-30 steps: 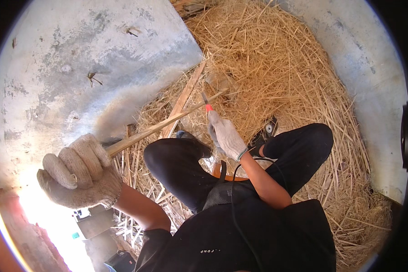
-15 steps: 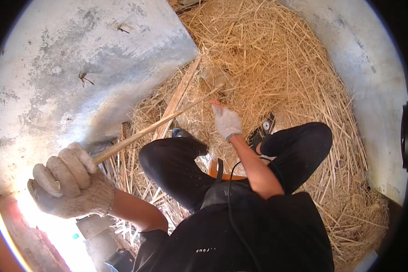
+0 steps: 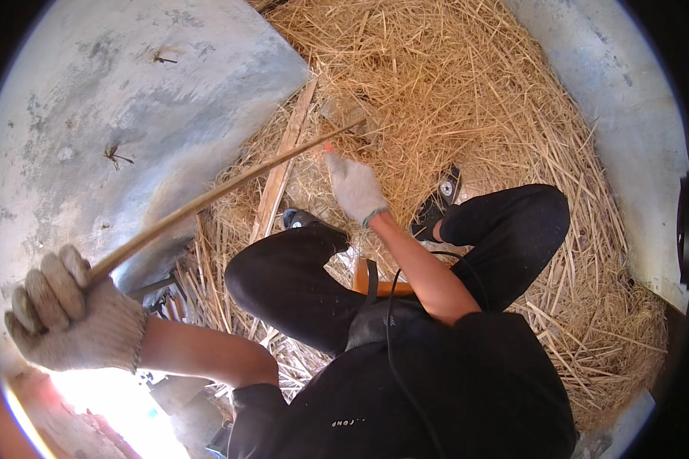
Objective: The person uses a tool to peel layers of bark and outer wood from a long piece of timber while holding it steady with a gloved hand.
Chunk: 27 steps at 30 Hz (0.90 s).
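My left hand (image 3: 76, 314), in a pale knitted work glove, is closed round the near end of a long, thin wooden stick (image 3: 207, 200). The stick slants up and to the right, its far tip over the straw in front of me. Close below that far part is my right hand (image 3: 356, 187), gloved too, with its fingers closed. A small red-orange thing (image 3: 328, 147) shows at its fingertips, beside the stick. What kind of thing it is I cannot make out, and the palm side is hidden.
Loose straw (image 3: 452, 99) covers the ground ahead and to the right. A flat wooden board (image 3: 287, 153) lies beyond the stick. Weathered grey-white walls (image 3: 153, 99) stand left and right. Beneath me is an orange seat-like piece (image 3: 394, 288), between my bent knees.
My left hand has moved left, drawing the near end of the stick with it. The right hand has shifted left and slightly forward along the stick. The view has also shifted a little.
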Tool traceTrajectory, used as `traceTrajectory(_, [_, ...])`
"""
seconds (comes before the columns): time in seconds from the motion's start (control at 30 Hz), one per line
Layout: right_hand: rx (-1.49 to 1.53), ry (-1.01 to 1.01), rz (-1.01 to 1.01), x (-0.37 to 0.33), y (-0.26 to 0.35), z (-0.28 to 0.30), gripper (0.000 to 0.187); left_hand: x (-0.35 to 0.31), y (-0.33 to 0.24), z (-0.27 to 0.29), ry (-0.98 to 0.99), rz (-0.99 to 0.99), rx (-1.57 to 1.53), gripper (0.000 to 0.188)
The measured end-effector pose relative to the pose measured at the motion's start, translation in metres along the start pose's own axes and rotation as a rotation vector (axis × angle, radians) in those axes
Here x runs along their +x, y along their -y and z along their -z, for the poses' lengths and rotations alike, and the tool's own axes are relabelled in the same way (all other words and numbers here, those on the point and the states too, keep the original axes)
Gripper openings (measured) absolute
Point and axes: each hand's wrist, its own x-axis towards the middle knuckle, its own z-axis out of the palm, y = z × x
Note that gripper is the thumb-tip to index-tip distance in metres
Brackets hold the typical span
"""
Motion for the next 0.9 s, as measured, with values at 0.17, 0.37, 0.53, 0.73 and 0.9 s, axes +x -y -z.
traceTrajectory(0.17, [-0.387,-0.246,-0.137,0.098,-0.172,0.014,0.084,-0.005,0.006,-0.008,0.172,-0.023,-0.115,0.040])
traceTrajectory(0.37, [-0.205,-0.117,-0.214,0.053,-0.088,0.014,0.079,0.030,0.019,-0.001,-0.012,-0.027,0.075,0.039])
traceTrajectory(0.53, [0.019,-0.167,0.028,0.039,-0.023,-0.005,0.079,0.044,0.026,-0.010,-0.065,0.003,0.074,0.035])
traceTrajectory(0.73, [-0.321,-0.172,-0.244,0.130,-0.107,0.008,0.081,0.008,0.013,-0.060,-0.235,-0.100,0.198,0.040])
traceTrajectory(0.9, [-0.219,-0.057,-0.081,0.078,-0.042,0.015,0.080,0.019,0.020,-0.036,-0.391,-0.084,0.247,0.040])
